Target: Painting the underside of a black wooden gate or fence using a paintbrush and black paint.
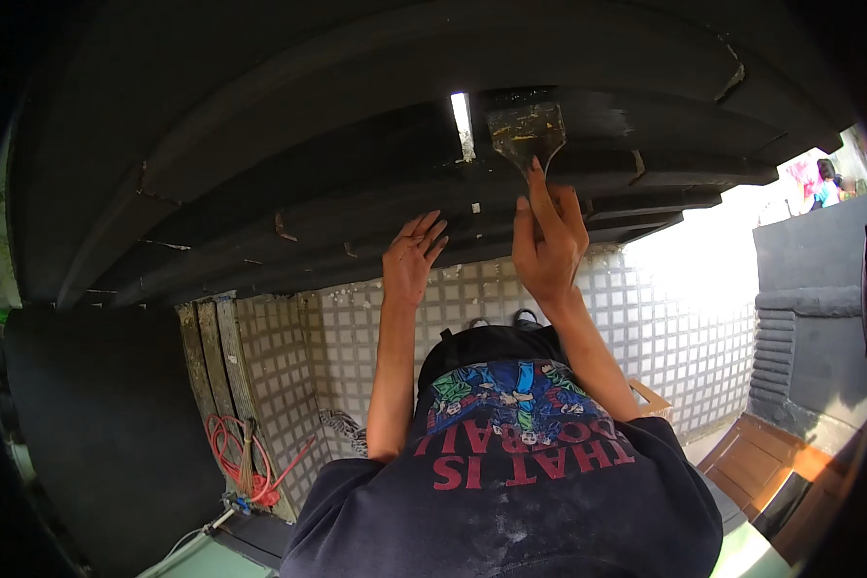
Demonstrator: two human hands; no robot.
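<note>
In my right hand is a wide-bladed putty knife, its index finger stretched along the blade. The blade points away from me and lies at or against a dark, ridged surface; I cannot tell whether it touches. Pale smears and yellowish flecks mark the blade. Left of it, a narrow bright strip shows in the dark surface. My left hand is empty with its fingers apart, close to the lower ridges. Pale chips and scuffs dot several ridge edges.
Below is a checkered tiled floor. On the left, wooden boards stand near a looped red cord and a dark panel. A brown panelled wooden piece lies at the lower right. Another person appears far off at right.
</note>
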